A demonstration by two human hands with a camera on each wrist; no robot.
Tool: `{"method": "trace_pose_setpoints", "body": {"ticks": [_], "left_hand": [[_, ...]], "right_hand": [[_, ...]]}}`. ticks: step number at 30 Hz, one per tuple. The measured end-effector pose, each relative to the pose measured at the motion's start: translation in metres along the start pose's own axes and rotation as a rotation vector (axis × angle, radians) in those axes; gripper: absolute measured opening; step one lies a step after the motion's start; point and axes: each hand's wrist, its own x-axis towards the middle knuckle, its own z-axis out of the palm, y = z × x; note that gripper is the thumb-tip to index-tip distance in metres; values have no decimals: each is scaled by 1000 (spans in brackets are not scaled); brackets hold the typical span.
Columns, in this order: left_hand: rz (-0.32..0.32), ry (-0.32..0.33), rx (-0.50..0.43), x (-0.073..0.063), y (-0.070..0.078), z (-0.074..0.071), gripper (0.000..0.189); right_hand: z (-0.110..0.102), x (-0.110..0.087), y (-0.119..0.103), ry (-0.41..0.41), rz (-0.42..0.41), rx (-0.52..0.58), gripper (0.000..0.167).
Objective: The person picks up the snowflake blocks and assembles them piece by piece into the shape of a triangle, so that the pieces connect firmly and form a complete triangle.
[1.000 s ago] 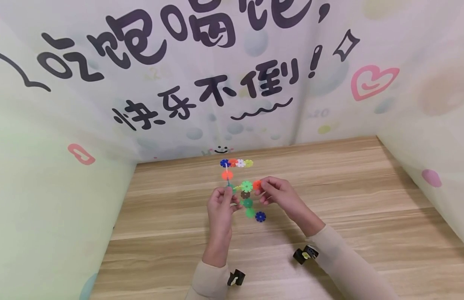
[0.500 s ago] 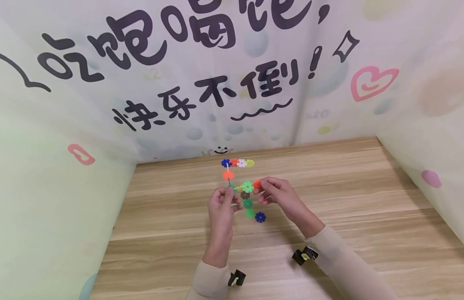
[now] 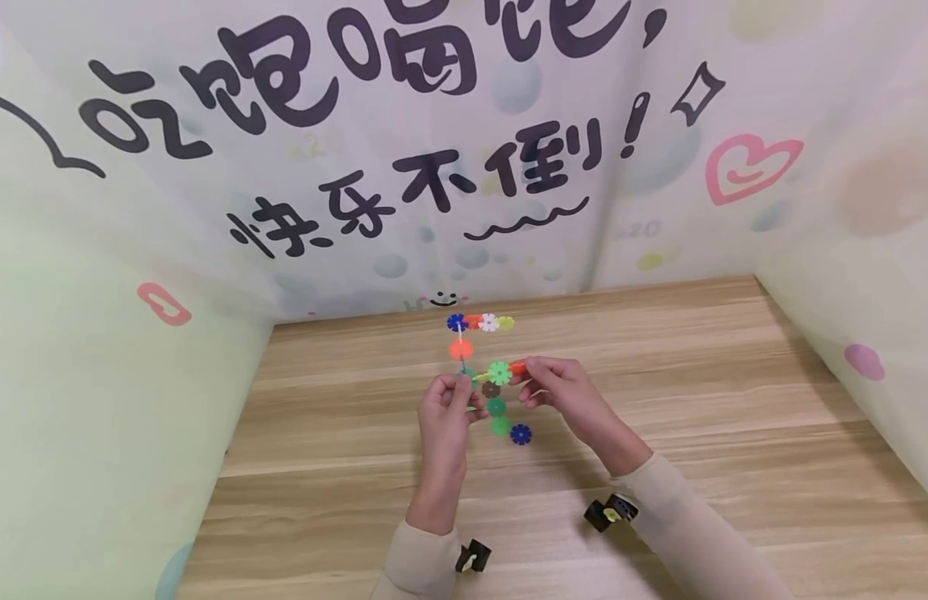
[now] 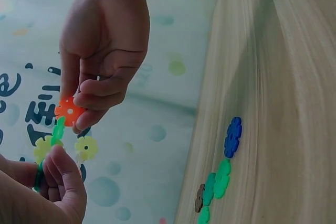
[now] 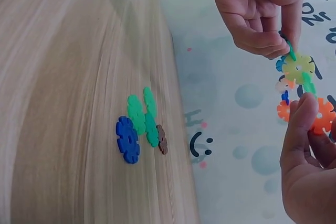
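1. Your left grip pinches the dark green disc of the linked chain, up off the bench.
2. Your right grip pinches an orange disc, its edge touching the chain's light green disc.
3. The chain's far row runs blue, orange, white, yellow.
4. Below, on the bench, a blue disc, green discs, a teal disc and a brown disc lie together.
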Motion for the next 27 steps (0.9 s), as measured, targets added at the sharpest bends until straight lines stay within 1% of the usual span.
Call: {"method": "trace_pose_setpoints", "body": {"ticks": [8,13,17,21,24,27], "left_hand": [[21,-19,22,0,0,0,17],[15,-25,43,-1,1,-1,18],[5,-28,49,-2,2,-2,19],[-2,-31,39,-2,1,-3,17],[-3,-35,26,-1,1,-4,19],[4,-42,17,-2,4,-2,18]], "right_hand": [[-4,-1,1,-18,-20,20,37],[-6,-1,1,-38,-35,5,37],[-7,-1,0,-44,-50,-27,36],[-7,0,-2,-41,-66,-93,34],[-7,0,-3,-42,-57,-136,33],[-8,0,1,-40,-42,-90,32]]}}
